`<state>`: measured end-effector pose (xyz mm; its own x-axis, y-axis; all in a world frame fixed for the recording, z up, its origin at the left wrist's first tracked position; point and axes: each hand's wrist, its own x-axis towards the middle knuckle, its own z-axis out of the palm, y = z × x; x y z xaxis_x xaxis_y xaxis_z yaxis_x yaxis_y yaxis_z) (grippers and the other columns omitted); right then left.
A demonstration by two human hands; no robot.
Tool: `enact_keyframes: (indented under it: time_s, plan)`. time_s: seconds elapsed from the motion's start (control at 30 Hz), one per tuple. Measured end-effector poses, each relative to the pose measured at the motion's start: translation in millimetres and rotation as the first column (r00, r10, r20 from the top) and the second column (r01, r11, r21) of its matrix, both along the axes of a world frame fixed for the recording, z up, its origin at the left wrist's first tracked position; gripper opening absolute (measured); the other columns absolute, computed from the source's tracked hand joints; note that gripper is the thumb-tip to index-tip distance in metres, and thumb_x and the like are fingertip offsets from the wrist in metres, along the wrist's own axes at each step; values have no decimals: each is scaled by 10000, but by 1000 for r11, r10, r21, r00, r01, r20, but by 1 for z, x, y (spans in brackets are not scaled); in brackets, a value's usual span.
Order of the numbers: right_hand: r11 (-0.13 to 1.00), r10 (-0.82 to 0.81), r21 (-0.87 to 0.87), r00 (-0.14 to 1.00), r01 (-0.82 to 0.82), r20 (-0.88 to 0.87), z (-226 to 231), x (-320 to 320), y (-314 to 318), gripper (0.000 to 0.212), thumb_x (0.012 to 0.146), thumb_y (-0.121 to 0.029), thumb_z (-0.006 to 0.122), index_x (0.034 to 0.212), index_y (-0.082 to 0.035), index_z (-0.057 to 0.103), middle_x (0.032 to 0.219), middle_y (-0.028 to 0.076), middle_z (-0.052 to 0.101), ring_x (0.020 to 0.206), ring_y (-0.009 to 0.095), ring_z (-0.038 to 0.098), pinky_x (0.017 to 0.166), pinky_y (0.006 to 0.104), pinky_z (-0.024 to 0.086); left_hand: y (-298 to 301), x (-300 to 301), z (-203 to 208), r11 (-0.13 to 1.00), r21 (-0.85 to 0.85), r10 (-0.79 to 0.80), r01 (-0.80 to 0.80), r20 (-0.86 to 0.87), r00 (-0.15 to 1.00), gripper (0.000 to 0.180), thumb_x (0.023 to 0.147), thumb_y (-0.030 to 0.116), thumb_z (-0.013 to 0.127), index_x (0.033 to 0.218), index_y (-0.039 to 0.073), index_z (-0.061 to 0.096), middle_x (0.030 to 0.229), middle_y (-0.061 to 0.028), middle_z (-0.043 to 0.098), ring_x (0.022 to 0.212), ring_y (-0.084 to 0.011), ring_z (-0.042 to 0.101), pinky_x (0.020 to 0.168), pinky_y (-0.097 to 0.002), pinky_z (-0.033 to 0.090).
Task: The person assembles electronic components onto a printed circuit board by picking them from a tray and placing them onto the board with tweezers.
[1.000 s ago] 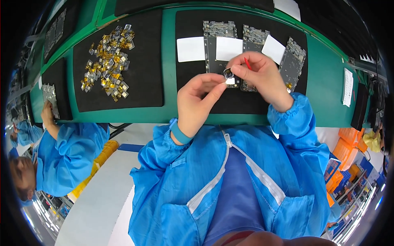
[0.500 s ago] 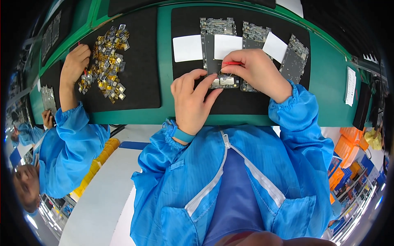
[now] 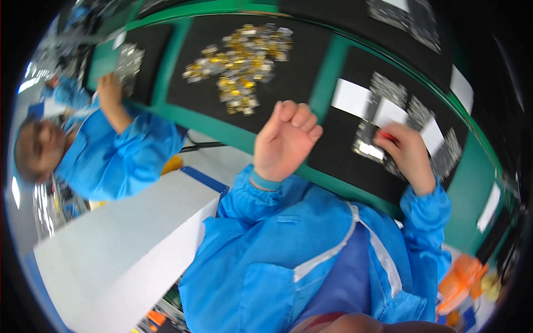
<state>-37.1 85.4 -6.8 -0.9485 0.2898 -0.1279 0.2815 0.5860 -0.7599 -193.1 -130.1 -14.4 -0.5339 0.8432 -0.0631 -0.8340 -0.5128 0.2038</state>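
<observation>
My right hand [image 3: 408,152] is closed around a slim red tool, seemingly tweezers [image 3: 386,135]; motion smears its tip. It hovers over the near part of a dark circuit board [image 3: 363,130], whose near end carries shiny silver patches [image 3: 368,150]. A white card [image 3: 390,113] lies across that board. Raised off the mat to the left, my left hand [image 3: 286,139] shows its bare palm, its fingers curled together and nothing visible in them. Two more circuit boards [image 3: 447,156] lie to the right, partly hidden by my right hand and another white card [image 3: 431,136].
A heap of small yellow-and-silver parts [image 3: 244,61] covers part of the left black mat [image 3: 300,61]. At far left a co-worker's hand [image 3: 109,89] is beside a shiny board [image 3: 130,64]. Another white card [image 3: 350,96] lies left of my boards. A green raised edge [image 3: 383,53] runs behind the mats.
My left hand has left the board, moving left and turning palm up. The view has swung left and tilted. The co-worker's hand has moved from the heap to the far-left board.
</observation>
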Motion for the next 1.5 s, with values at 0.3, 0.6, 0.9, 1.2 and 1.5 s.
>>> enact_keyframes:
  time_s: [0.3, 0.6, 0.9, 1.2, 1.5]
  plan:
    - [995, -40, -93, 999, 43, 34, -3, -7, -5, 94, 804, -2, 682, 867, 41, 627, 783, 128, 614, 718, 195, 608, 658, 275, 471, -53, -46, 7, 957, 145, 223, -251, 185, 957, 244, 1030, 263, 373, 856, 126, 475, 837, 2, 391, 796, -148, 402, 819, -317, 368]
    - [986, -104, -116, 983, 122, 148, -8, 4, 4, 72, 824, 22, 674, 883, 34, 635, 786, 34, 611, 730, 95, 555, 662, 225, 454, -159, -200, -25, 766, 389, 436, -511, 270, 859, 211, 990, 188, 424, 828, 76, 501, 753, -19, 426, 712, -162, 457, 768, -313, 397]
    - [993, -104, -39, 986, 110, 133, -11, 0, 1, 66, 840, 1, 681, 882, 15, 632, 753, -27, 564, 672, 45, 471, 595, 195, 388, -164, -226, -31, 706, 455, 423, -543, 345, 838, 203, 968, 178, 435, 799, 83, 491, 725, -18, 433, 684, -163, 468, 742, -312, 401]
    - [992, -108, -49, 982, 117, 153, -5, -3, -3, 67, 844, -5, 681, 888, 14, 634, 755, -26, 570, 679, 46, 482, 597, 193, 392, -165, -224, -35, 739, 429, 439, -520, 279, 854, 226, 987, 197, 420, 804, 91, 498, 725, -12, 427, 681, -155, 459, 739, -307, 399]
    - [972, -226, -81, 974, 222, -34, 30, 0, -6, 38, 909, -17, 606, 938, 4, 593, 860, 13, 569, 799, 84, 526, 727, 210, 428, -154, -222, -34, 775, 374, 457, -509, 223, 861, 206, 978, 189, 444, 813, 83, 509, 732, -17, 427, 690, -155, 447, 729, -308, 395]
